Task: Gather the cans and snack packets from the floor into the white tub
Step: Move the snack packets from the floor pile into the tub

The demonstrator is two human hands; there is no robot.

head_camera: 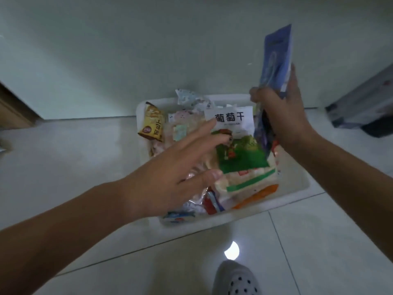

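Observation:
The white tub [297, 186] stands on the tiled floor against the wall, filled with several snack packets. Among them are a green packet [242, 154], a white packet with black characters [231, 120] and a yellow-brown packet [152, 124] at the tub's left rim. My right hand [282, 116] grips a tall blue packet [275, 58] upright over the tub's right side. My left hand [170, 173] hovers over the tub's left half with fingers spread, holding nothing. No cans are visible.
A dark grey box or case [361, 107] lies on the floor at the right by the wall. A brown door frame [12, 109] is at the far left. My spotted slipper [236, 279] is at the bottom, on pale tiles.

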